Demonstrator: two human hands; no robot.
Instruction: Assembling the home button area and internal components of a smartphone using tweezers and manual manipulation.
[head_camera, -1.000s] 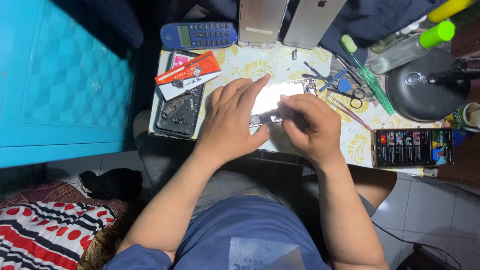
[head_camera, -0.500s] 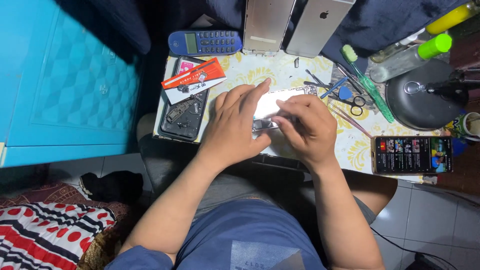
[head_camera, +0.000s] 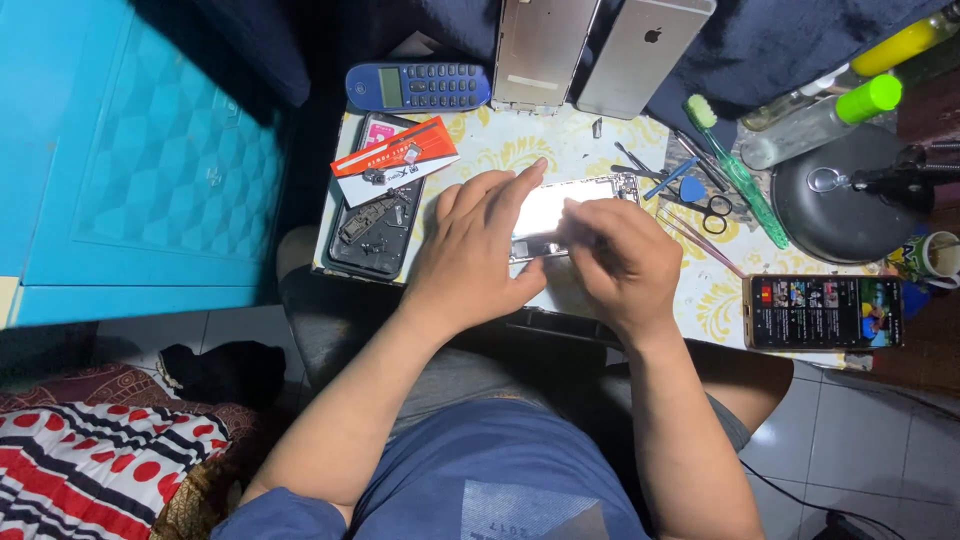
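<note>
Left hand (head_camera: 478, 245) lies flat, fingers spread, pinning the opened phone (head_camera: 560, 215) mid-table. Right hand (head_camera: 620, 260) is curled over its lower edge; whether it grips anything cannot be told. Scissors (head_camera: 712, 210) lie just right; black tray (head_camera: 375, 230) sits left at the table edge.

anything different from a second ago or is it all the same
Almost the same. The left hand and right hand stay on the opened phone, with only small finger shifts. The blue handset, scissors and lit phone have not moved on the table.
</note>
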